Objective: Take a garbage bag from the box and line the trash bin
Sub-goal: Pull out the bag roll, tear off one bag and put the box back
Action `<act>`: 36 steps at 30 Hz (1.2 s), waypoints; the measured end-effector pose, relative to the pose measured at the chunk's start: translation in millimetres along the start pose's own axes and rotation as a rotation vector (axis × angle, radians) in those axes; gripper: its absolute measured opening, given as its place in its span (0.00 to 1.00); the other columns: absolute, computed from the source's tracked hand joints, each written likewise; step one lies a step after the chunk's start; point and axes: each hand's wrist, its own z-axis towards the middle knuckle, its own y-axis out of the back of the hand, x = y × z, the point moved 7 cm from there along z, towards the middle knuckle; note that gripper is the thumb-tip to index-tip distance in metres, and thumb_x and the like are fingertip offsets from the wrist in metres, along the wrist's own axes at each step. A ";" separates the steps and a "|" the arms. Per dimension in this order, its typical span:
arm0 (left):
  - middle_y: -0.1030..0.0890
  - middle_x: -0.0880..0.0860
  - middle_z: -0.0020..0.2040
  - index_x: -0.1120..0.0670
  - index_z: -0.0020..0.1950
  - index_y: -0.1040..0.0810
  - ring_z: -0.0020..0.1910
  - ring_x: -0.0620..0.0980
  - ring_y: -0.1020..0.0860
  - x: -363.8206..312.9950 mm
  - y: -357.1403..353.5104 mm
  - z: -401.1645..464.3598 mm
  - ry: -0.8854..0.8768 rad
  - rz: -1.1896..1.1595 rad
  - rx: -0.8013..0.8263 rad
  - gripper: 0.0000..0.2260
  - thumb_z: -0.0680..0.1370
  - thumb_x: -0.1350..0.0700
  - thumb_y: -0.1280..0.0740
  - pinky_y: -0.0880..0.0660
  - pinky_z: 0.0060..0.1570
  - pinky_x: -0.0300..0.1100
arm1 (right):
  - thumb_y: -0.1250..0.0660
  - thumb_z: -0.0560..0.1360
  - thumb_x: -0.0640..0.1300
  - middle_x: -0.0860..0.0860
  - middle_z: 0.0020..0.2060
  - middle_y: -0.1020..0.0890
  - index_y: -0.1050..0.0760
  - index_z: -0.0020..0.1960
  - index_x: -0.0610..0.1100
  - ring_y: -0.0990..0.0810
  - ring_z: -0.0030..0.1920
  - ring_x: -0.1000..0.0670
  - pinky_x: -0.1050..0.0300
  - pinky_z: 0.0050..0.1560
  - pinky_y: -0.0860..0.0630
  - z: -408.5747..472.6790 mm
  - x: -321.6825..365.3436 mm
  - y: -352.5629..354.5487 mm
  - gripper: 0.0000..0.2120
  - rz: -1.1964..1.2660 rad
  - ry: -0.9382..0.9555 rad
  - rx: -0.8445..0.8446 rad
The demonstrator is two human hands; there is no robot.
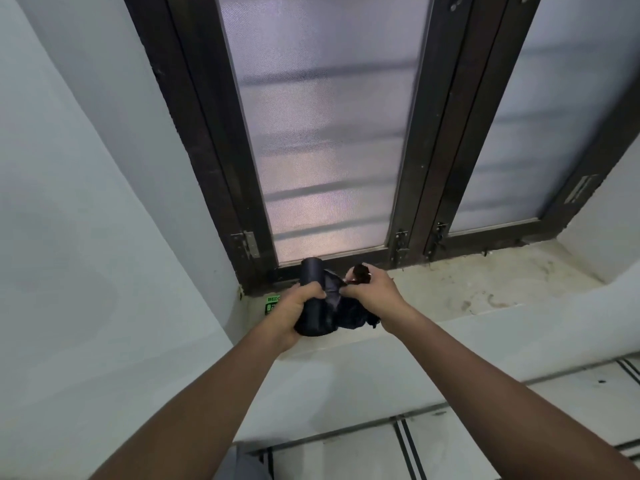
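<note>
At a window sill, a left hand (294, 315) grips a roll of black bags (313, 282) while the right hand (372, 292), at three o'clock, pinches one loose bag (349, 311), apparently tearing it free; unfolding comes next

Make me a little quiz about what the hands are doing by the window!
1. True or false: the left hand grips the dark roll of garbage bags.
2. What does the right hand pinch? A) a loose bag B) a hinge C) a cup
3. Fill in: the hands work above the window ____.

Key: 1 true; 2 A; 3 sill.
</note>
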 end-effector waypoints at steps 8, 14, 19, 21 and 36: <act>0.15 0.64 0.57 0.59 0.63 0.20 0.54 0.63 0.16 3.1 9.8 -5.9 -0.028 0.074 -0.015 0.34 0.56 0.59 0.22 0.16 0.48 0.57 | 0.41 0.74 0.29 0.41 0.40 0.13 0.13 0.41 0.43 0.17 0.30 0.42 0.59 0.24 0.26 -13.8 3.7 3.7 0.19 -0.132 -0.047 0.053; 0.14 0.63 0.57 0.57 0.65 0.21 0.57 0.65 0.16 6.0 14.5 -10.9 -0.011 0.082 -0.034 0.33 0.58 0.61 0.23 0.18 0.54 0.64 | 0.26 0.64 0.46 0.38 0.44 0.13 0.20 0.41 0.41 0.13 0.42 0.36 0.50 0.36 0.19 -13.9 -9.6 5.4 0.10 -0.022 -0.115 -0.011; 0.14 0.61 0.48 0.59 0.62 0.20 0.43 0.59 0.14 6.7 3.3 -20.6 0.013 0.052 0.026 0.20 0.70 0.62 0.32 0.18 0.41 0.49 | 0.16 0.61 0.50 0.44 0.42 0.15 0.27 0.41 0.46 0.13 0.41 0.42 0.45 0.40 0.15 -22.5 -6.9 3.2 0.22 -0.070 -0.032 -0.079; 0.13 0.59 0.49 0.59 0.63 0.20 0.46 0.58 0.15 9.0 2.6 -21.5 0.035 0.031 0.026 0.24 0.67 0.58 0.31 0.19 0.42 0.48 | 0.18 0.65 0.45 0.46 0.44 0.15 0.25 0.45 0.48 0.14 0.41 0.44 0.49 0.35 0.17 -21.9 -7.3 3.0 0.17 -0.071 -0.020 -0.068; 0.15 0.68 0.56 0.61 0.62 0.21 0.53 0.67 0.16 3.1 5.6 -25.3 -0.021 0.116 -0.034 0.25 0.66 0.61 0.23 0.17 0.47 0.65 | 0.26 0.70 0.49 0.48 0.39 0.16 0.21 0.42 0.46 0.17 0.34 0.49 0.59 0.30 0.26 -30.8 6.1 1.1 0.08 -0.190 0.003 0.036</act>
